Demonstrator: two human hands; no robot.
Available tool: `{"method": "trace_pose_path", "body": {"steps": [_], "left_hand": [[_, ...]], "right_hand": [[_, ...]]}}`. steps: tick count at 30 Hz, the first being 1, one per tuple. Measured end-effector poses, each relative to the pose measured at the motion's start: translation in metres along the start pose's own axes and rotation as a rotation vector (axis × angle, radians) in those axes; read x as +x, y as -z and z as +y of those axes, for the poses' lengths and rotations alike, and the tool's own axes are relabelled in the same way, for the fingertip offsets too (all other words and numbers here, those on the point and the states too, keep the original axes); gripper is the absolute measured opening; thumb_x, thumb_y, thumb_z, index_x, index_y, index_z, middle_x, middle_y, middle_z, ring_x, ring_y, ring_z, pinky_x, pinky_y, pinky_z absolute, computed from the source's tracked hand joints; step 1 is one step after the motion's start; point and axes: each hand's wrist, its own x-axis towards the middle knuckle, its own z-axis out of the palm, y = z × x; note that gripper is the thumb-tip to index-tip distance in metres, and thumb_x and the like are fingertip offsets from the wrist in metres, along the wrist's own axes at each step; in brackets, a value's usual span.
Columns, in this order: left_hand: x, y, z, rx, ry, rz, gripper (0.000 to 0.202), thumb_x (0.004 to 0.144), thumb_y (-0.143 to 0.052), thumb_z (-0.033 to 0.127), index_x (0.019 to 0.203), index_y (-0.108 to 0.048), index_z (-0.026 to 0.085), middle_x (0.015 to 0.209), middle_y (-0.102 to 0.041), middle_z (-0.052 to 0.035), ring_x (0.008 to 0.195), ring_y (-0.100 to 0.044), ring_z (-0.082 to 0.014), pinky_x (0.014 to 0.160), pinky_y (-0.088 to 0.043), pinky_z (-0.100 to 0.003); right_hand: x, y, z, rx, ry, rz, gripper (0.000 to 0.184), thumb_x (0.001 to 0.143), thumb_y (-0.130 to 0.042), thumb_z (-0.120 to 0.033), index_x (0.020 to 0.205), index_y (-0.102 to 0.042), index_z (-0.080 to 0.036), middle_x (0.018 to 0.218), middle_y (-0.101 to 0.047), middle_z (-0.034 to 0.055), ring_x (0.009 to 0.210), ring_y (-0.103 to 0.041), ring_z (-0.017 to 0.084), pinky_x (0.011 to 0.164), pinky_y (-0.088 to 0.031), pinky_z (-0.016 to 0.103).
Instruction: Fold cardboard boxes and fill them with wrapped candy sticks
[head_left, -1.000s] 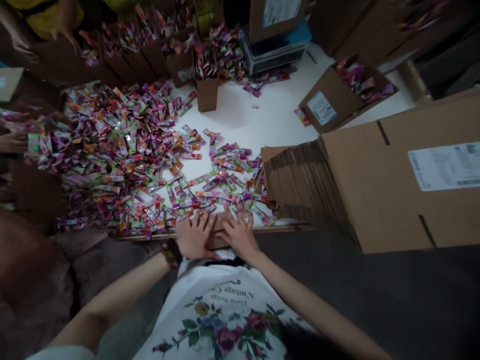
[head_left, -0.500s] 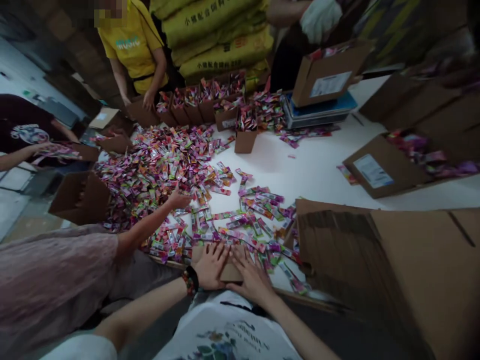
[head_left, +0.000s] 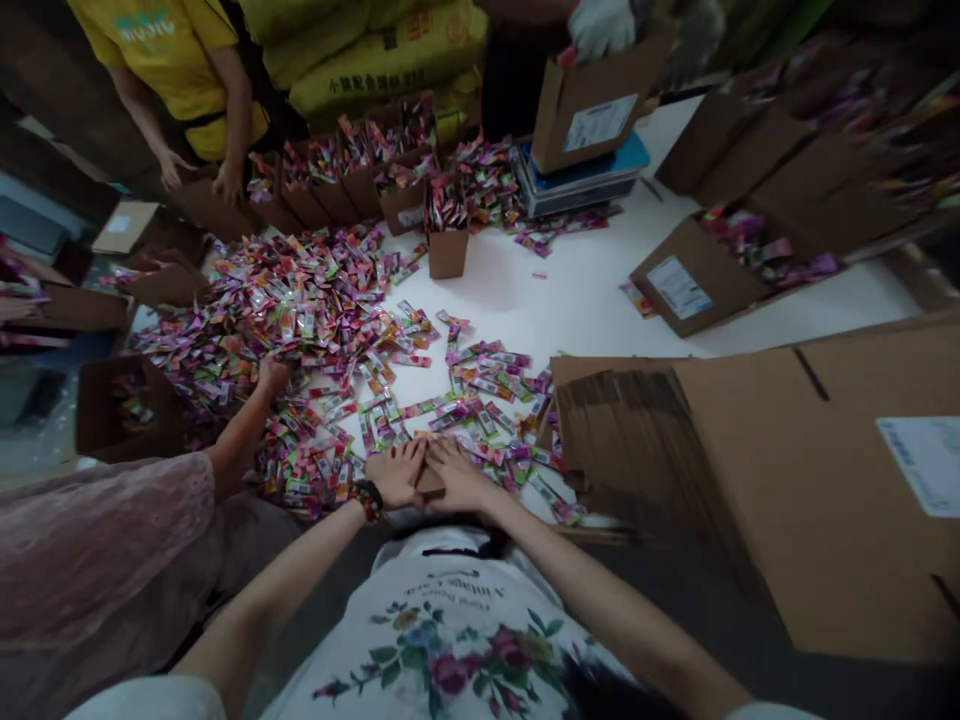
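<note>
- Fingers (head_left: 409, 451) of our left hand (head_left: 396, 480) and right hand (head_left: 462, 480): slightly spread, flat upon the cardboard (head_left: 430, 484).
- Location: near edge of the worktop (head_left: 517, 310).
- We judge it light, stiff, creasable; grip its sides.

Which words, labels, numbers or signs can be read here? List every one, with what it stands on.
"Vintage": white shirt, upside down; the next word is unclear.
"Floral Design": same shirt, small and upside down.
"MUSIC": yellow shirt, blurred.
"小猪配合饲料": yellow sack, blurred; its other marks cannot be read.
Too small or blurred to read: white labels on the cardboard, and print on the packets.
</note>
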Motion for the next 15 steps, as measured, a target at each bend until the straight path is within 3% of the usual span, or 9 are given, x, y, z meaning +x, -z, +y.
{"method": "trace_pose_path", "body": {"steps": [2,4,7,10,12,13,15], "left_hand": [[-0.006,0.011,-0.008,-0.037,0.005,0.042,0.127,0.054,-0.074,0.061,0.155,-0.016,0.01,0.154,-0.027,-0.0211,0.135,-0.032,-0.0375,0.113,-0.023,-0.052],[-0.018,0.017,-0.012,-0.057,0.044,0.075,0.128,0.053,-0.074,0.064,0.155,-0.017,0.013,0.152,-0.029,-0.0205,0.134,-0.034,-0.0379,0.112,-0.026,-0.052],[-0.034,0.011,-0.012,-0.072,0.054,0.032,0.134,0.052,-0.07,0.073,0.156,-0.012,0.011,0.153,-0.025,-0.0243,0.137,-0.029,-0.0417,0.114,-0.018,-0.058],[-0.026,-0.001,-0.016,-0.165,-0.091,-0.101,0.145,0.049,-0.065,0.083,0.156,0.001,0.009,0.157,-0.011,-0.0267,0.143,-0.013,-0.0462,0.113,-0.006,-0.065],[-0.004,-0.001,-0.033,-0.302,-0.137,-0.101,0.141,0.055,-0.058,0.087,0.155,0.008,0.011,0.159,0.002,-0.0251,0.146,0.001,-0.0435,0.115,-0.006,-0.062],[0.011,0.004,-0.048,-0.367,-0.105,-0.03,0.134,0.062,-0.052,0.087,0.155,0.006,0.011,0.159,0.006,-0.0239,0.147,0.005,-0.0407,0.116,-0.006,-0.059],[0.046,0.027,-0.091,-0.461,0.1,0.268,0.116,0.074,-0.046,0.081,0.155,-0.005,0.009,0.159,0.003,-0.0238,0.148,0.005,-0.0359,0.119,-0.009,-0.05]], "right_hand": [[0.007,0.014,0.023,0.241,-0.031,0.162,0.066,0.077,-0.058,-0.067,0.124,-0.066,-0.021,0.136,-0.057,0.0133,0.133,-0.044,0.031,0.112,-0.029,0.052],[0.012,0.03,0.057,0.296,-0.145,0.392,0.066,0.084,-0.044,-0.069,0.125,-0.064,-0.022,0.132,-0.059,0.013,0.132,-0.045,0.029,0.11,-0.031,0.054],[0.017,0.037,0.115,0.146,-0.434,0.653,0.095,0.064,-0.053,-0.083,0.128,-0.058,-0.014,0.141,-0.046,0.0227,0.14,-0.029,0.041,0.11,-0.018,0.064],[0.028,0.019,0.156,-0.065,-0.607,0.642,0.112,0.057,-0.048,-0.09,0.133,-0.052,-0.007,0.152,-0.023,0.0295,0.143,0.0,0.049,0.106,-0.007,0.072],[0.041,0.004,0.168,-0.176,-0.533,0.61,0.105,0.066,-0.039,-0.086,0.136,-0.049,-0.009,0.154,-0.019,0.0268,0.143,0.009,0.048,0.106,-0.003,0.073],[0.049,-0.001,0.171,-0.223,-0.468,0.597,0.099,0.071,-0.035,-0.083,0.138,-0.048,-0.011,0.155,-0.02,0.0249,0.144,0.009,0.047,0.107,-0.002,0.072],[0.066,-0.002,0.175,-0.291,-0.355,0.559,0.092,0.078,-0.03,-0.077,0.143,-0.043,-0.012,0.155,-0.022,0.0228,0.145,0.003,0.044,0.109,-0.006,0.069]]}}
